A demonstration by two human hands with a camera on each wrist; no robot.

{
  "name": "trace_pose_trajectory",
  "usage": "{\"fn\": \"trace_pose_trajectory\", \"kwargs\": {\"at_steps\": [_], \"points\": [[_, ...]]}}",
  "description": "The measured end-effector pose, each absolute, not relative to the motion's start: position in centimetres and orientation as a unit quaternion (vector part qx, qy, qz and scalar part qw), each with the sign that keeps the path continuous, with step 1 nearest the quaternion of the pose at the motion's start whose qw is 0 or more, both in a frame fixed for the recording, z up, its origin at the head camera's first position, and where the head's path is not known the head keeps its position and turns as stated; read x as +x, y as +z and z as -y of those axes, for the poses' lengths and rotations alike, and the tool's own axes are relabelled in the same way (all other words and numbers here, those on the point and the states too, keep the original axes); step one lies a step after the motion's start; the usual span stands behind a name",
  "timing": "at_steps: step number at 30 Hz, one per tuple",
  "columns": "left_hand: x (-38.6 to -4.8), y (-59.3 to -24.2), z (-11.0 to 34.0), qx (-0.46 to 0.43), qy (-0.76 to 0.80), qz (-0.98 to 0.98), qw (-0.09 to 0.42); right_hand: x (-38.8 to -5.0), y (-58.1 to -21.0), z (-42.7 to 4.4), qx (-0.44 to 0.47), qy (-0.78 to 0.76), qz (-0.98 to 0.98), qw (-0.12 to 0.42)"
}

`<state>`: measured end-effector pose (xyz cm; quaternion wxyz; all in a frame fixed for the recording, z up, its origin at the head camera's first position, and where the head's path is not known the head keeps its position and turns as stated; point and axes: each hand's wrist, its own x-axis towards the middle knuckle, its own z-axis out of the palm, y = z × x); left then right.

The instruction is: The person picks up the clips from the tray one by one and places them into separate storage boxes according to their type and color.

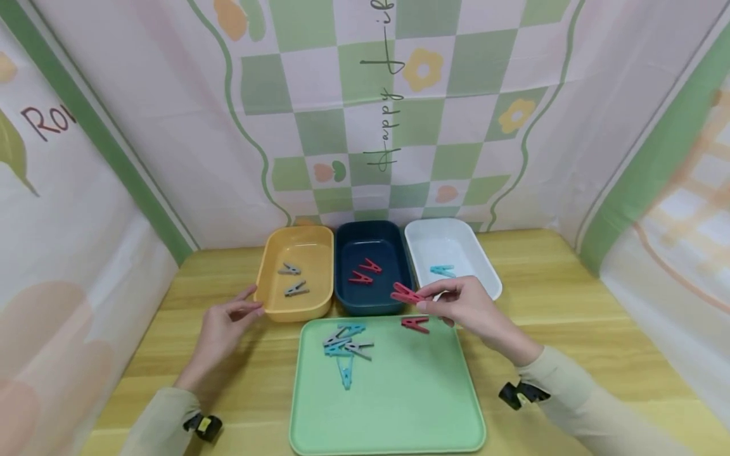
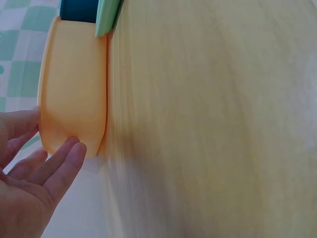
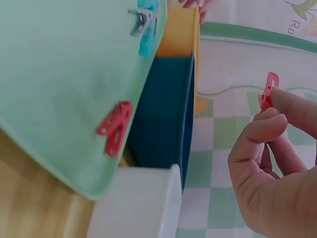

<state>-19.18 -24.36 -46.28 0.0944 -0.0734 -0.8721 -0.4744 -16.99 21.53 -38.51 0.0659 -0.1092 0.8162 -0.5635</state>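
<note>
Between the thumb and fingers of my right hand point(image 1: 464, 307) is a red clothespin point(image 1: 406, 293), held above the front right of the dark blue tray point(image 1: 373, 310). In the right wrist view the same red clothespin point(image 3: 269, 91) sticks up from the fingertips. My left hand point(image 1: 225, 329) touches the left side of the yellow tray point(image 1: 296, 313) with its fingers extended. Another red clothespin point(image 1: 416, 324) lies on the green tray point(image 1: 393, 411), just below my right hand. Two red clothespins point(image 1: 361, 277) lie in the blue tray.
Grey clothespins point(image 1: 296, 289) lie in the yellow tray, and a light blue clothespin point(image 1: 442, 271) is in the white tray point(image 1: 492, 285). Several blue and grey clothespins point(image 1: 345, 373) cluster at the green tray's upper left. A patterned cloth point(image 1: 365, 126) stands behind the wooden table point(image 1: 542, 272).
</note>
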Motion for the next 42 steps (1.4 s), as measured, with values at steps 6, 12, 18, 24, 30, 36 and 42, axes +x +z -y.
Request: {"fn": "trace_pose_trajectory", "kwargs": {"at_steps": [6, 12, 18, 24, 30, 36, 42], "points": [[-19.2, -46.3, 24.2, -0.077, -0.478, 0.869, 0.097, -17.5, -37.7, -22.6, -0.099, -0.555, -0.825, 0.049], [-19.1, -46.3, 24.2, -0.079, -0.477, 0.87, 0.099, -18.0, -37.3, -23.0, -0.092, -0.547, -0.83, 0.049], [-19.2, -46.4, 24.3, -0.077, -0.476, 0.871, 0.098, -19.1, -37.0, -22.9, -0.093, -0.527, -0.844, 0.042], [-19.2, -46.3, 24.3, -0.075, -0.472, 0.873, 0.097, -20.7, -36.9, -22.4, -0.098, -0.502, -0.858, 0.042], [-19.2, -46.2, 24.3, -0.072, -0.47, 0.874, 0.095, -22.7, -36.9, -21.4, -0.104, -0.496, -0.861, 0.05], [-19.2, -46.2, 24.3, -0.071, -0.471, 0.874, 0.092, -25.0, -37.0, -20.4, -0.118, -0.477, -0.869, 0.056], [-19.2, -46.2, 24.3, -0.073, -0.475, 0.872, 0.091, -26.9, -37.1, -19.3, -0.117, -0.459, -0.877, 0.076]]}}
